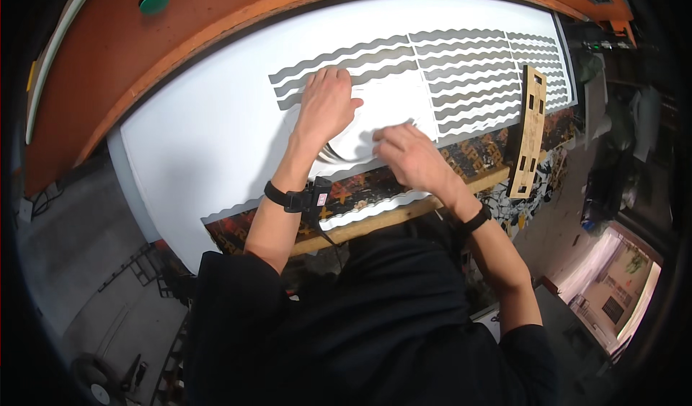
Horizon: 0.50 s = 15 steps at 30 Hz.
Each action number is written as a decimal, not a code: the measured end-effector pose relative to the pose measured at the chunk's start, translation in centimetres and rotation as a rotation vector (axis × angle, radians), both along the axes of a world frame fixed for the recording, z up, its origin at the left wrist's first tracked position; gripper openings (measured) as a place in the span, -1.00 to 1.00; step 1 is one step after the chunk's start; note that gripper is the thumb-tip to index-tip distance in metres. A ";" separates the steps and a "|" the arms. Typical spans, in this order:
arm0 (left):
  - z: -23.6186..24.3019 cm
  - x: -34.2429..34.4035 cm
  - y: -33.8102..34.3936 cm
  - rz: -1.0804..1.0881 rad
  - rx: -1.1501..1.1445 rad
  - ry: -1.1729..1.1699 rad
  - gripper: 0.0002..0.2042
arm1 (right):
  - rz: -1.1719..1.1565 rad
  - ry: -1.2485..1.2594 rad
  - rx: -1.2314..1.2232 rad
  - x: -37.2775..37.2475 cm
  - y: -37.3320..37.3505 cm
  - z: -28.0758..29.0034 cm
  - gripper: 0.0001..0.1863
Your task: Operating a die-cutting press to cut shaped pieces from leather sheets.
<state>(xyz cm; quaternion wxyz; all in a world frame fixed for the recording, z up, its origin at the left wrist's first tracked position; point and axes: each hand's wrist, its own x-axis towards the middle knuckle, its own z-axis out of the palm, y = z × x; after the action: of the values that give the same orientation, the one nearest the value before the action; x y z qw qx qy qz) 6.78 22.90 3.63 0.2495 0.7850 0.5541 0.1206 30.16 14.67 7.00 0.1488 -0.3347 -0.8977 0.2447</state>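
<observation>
A large white sheet [209,125] lies on the table, with rows of grey wavy strips [461,60] across its far and right parts. My left hand [328,107] rests over the left ends of the nearer strips, its fingers curled and their tips turned down against the sheet. A thin, dark curved strip [331,152] bends out below that hand toward the right one. My right hand [411,153] hovers over a bare white patch near the sheet's front edge. Its fingers are bent together and slightly blurred; what lies between them is hidden.
A wooden slat with rectangular holes [530,132] lies across the sheet's right end. Along the front edge run a dark patterned surface [476,153] and a wooden bar [360,229]. An orange machine body [108,67] with a green round button [154,3] borders the far side.
</observation>
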 end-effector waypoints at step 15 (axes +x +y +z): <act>-0.5 0.3 0.6 0.244 -0.151 -0.395 -0.72 | -0.392 0.001 0.175 -3.4 4.8 -1.9 -0.63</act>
<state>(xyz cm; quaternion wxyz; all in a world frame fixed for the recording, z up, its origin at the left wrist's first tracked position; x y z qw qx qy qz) 7.10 23.54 3.12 0.3945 0.6527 0.5925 0.2593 26.76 19.49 5.14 0.2226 -0.4884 -0.8333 0.1325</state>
